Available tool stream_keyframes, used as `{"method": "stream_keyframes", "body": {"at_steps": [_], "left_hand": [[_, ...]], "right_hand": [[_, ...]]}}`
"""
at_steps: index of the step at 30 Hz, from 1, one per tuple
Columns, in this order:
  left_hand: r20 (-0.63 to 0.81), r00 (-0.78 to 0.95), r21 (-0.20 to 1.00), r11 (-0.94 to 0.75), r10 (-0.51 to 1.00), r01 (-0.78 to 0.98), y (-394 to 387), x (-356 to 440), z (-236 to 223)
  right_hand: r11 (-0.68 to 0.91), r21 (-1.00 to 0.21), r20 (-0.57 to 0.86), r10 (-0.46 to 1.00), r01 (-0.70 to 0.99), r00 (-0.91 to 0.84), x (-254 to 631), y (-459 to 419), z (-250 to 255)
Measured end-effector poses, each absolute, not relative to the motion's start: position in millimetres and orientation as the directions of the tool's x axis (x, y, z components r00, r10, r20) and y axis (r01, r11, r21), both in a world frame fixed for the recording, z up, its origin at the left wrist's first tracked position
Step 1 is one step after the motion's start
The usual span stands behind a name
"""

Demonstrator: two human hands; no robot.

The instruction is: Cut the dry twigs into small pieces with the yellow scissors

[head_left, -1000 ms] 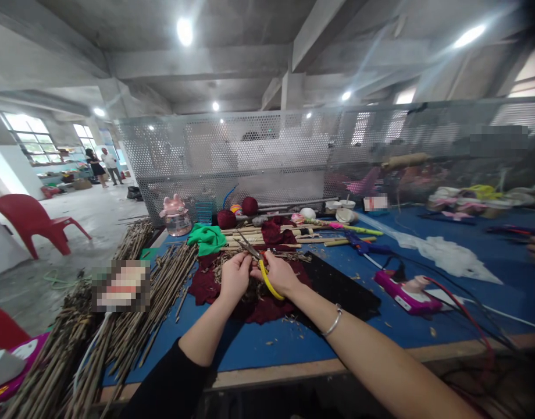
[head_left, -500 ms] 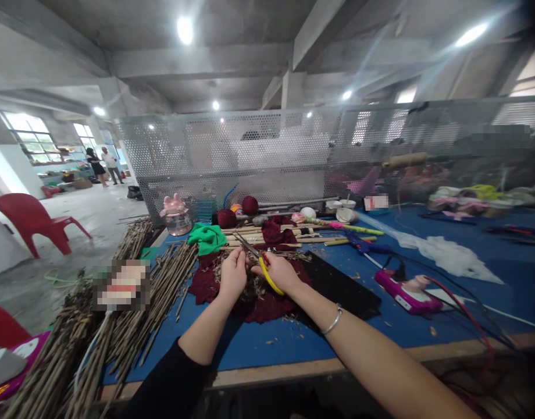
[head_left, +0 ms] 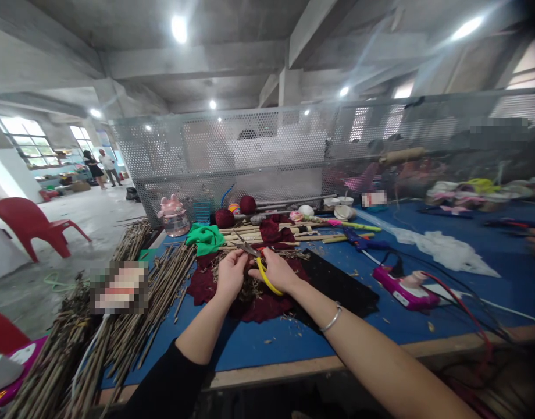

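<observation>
My right hand [head_left: 276, 272] is closed round the handles of yellow-handled scissors [head_left: 267, 278], whose blades point up and left, a little apart. My left hand [head_left: 231, 271] is closed in a pinch just left of the blades; whatever is between its fingertips is too small to make out. Below both hands lies a dark red cloth [head_left: 254, 311] with a heap of dry brown plant scraps [head_left: 250, 289] on it. The scraps are partly hidden by my hands.
Bundles of thin sticks [head_left: 149, 308] lie to the left. A green cloth [head_left: 205, 237], a dark red yarn ball [head_left: 248, 204] and a clear jar [head_left: 175, 223] stand behind. On the right are a black sheet [head_left: 341, 291], a blue glue gun [head_left: 364, 240] and a purple power strip [head_left: 405, 289] with cables.
The view has shifted slightly. My hands stay close together over the scraps, with the scissors still in my right hand. Another person's hand now shows at the far right edge.
</observation>
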State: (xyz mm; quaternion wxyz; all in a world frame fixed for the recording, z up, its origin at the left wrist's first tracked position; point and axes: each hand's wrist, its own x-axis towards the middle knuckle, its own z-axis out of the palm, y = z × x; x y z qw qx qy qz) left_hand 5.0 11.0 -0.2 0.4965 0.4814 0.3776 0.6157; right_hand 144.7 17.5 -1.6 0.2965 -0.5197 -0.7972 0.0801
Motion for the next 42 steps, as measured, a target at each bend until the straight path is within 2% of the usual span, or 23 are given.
{"method": "stream_keyframes", "body": {"at_steps": [9,15,27,30,33,38,42], "left_hand": [[0.143,-0.041,0.941,-0.149,0.989,-0.304,6.1,10.1,-1.3],[0.137,-0.034,0.930,-0.141,0.990,-0.340,6.0,10.8,-0.7],[0.109,-0.105,0.929,-0.139,0.988,-0.344,4.8,9.9,2.6],[0.113,-0.107,0.929,-0.144,0.988,-0.342,5.4,9.5,3.8],[0.143,-0.109,0.934,-0.170,0.984,-0.315,6.9,8.3,2.6],[0.216,-0.099,0.955,-0.232,0.971,-0.185,11.6,5.3,-5.1],[0.244,-0.075,0.954,-0.253,0.967,-0.160,12.6,4.1,-7.5]], "right_hand": [[0.482,-0.436,0.442,0.850,0.760,-0.286,143.7,15.7,-4.4],[0.392,-0.482,0.352,0.906,0.783,-0.237,142.5,17.3,-8.0],[0.368,-0.466,0.343,0.914,0.805,-0.219,141.2,21.5,-9.3],[0.365,-0.423,0.357,0.908,0.829,-0.218,142.1,21.2,-7.4],[0.363,-0.400,0.358,0.907,0.842,-0.221,143.7,19.9,-6.0],[0.380,-0.444,0.323,0.913,0.811,-0.251,145.8,18.3,-4.8],[0.383,-0.438,0.337,0.909,0.814,-0.246,146.6,19.6,-4.2]]}}
